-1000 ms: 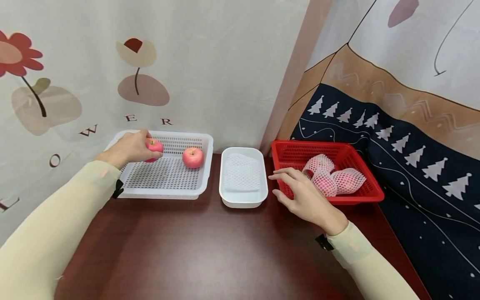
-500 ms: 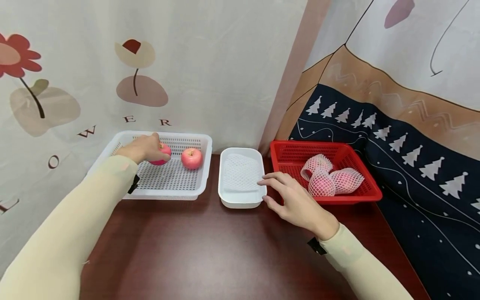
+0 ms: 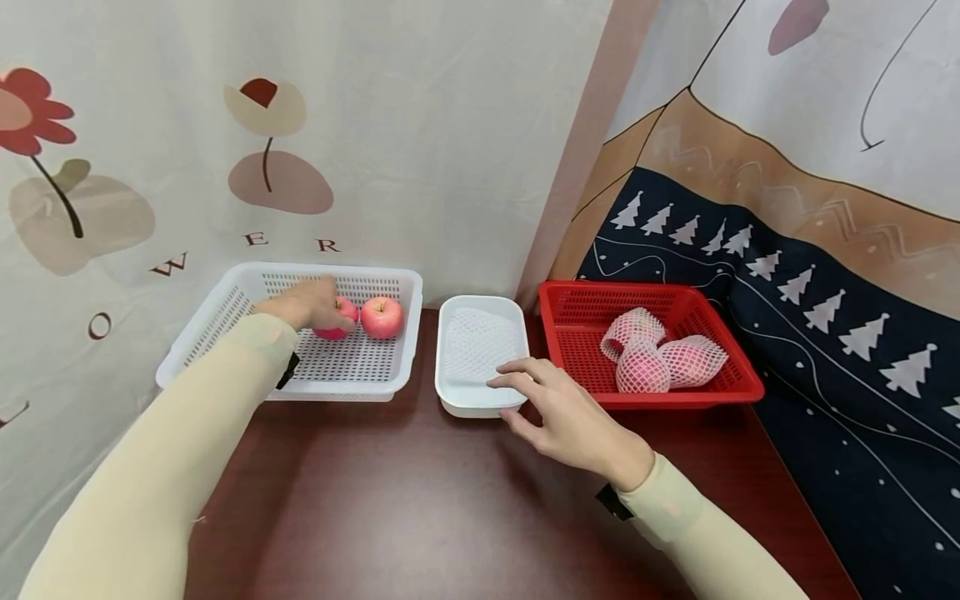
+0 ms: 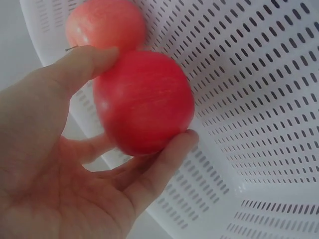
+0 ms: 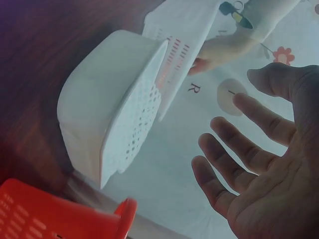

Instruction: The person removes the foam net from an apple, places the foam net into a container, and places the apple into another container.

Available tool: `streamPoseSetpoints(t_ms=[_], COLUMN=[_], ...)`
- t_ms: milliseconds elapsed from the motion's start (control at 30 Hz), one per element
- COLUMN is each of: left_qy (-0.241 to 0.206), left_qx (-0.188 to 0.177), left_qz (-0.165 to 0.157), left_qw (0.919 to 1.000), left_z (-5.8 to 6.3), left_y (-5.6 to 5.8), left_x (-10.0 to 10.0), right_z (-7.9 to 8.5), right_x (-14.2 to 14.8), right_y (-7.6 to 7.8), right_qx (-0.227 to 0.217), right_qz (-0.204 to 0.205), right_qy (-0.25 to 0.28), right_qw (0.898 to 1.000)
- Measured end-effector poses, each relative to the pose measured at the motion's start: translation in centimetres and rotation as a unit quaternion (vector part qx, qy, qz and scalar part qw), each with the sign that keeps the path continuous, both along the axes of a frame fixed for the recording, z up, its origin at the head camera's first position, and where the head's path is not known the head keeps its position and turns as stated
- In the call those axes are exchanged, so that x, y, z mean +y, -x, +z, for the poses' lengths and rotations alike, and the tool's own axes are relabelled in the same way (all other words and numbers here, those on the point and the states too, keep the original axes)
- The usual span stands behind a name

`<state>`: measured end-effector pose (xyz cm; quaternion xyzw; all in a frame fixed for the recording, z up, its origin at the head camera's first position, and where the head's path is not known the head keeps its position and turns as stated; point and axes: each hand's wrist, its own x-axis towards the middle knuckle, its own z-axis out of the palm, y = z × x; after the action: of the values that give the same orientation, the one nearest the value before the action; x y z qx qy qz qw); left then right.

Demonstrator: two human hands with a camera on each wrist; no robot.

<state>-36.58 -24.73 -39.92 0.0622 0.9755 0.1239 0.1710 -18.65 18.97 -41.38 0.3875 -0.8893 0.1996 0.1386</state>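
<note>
Left hand (image 3: 306, 303) grasping red apple (image 4: 144, 102), now closer to paler apple (image 3: 382, 317), right hand (image 3: 573, 421), grip released, shifted toward white tub (image 3: 471, 412)

I count two bare hands: one left hand (image 3: 306, 303) and one right hand (image 3: 573, 417). On the left I get two round, smooth, pinkish-red apples (image 3: 382, 317) in one white perforated plastic basket (image 3: 330, 390). In the middle I see one small white rectangular plastic tub (image 3: 474, 408); I can't tell how many layers its white foam netting (image 3: 480, 346) has. On the right I make it three pinkish bundles in white foam net (image 3: 643, 368), in one red perforated plastic basket (image 3: 573, 350).
</note>
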Motion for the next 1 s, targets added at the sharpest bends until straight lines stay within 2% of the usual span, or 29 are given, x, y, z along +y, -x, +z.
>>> streamPoseSetpoints(t_ms=[267,500,667,800,1000], left_qy=[0.022,0.031,0.038,0.030,0.009], left_qx=[-0.002,-0.005,0.020,0.032,0.078], left_qz=[-0.026,-0.043,-0.040,-0.036,-0.065], left_qw=[0.9994,0.9986,0.9983,0.9984,0.9948], left_z=[0.1,0.9,2.1,2.4,3.0], left_y=[0.1,-0.1,-1.4,-2.5,-5.2], left_x=[0.8,1.0,1.0,1.0,1.6], right_z=[-0.1,-0.1,-0.2,-0.2,-0.1], right_x=[-0.9,-0.8,-0.7,-0.6,-0.5], right_y=[-0.2,-0.4,-0.6,-0.7,-0.9], right_qx=[-0.003,-0.007,-0.003,-0.003,-0.001], right_qz=[0.017,0.015,0.010,0.006,0.006], right_qy=[-0.004,-0.002,-0.002,0.000,-0.005], right_qw=[1.000,1.000,1.000,1.000,1.000])
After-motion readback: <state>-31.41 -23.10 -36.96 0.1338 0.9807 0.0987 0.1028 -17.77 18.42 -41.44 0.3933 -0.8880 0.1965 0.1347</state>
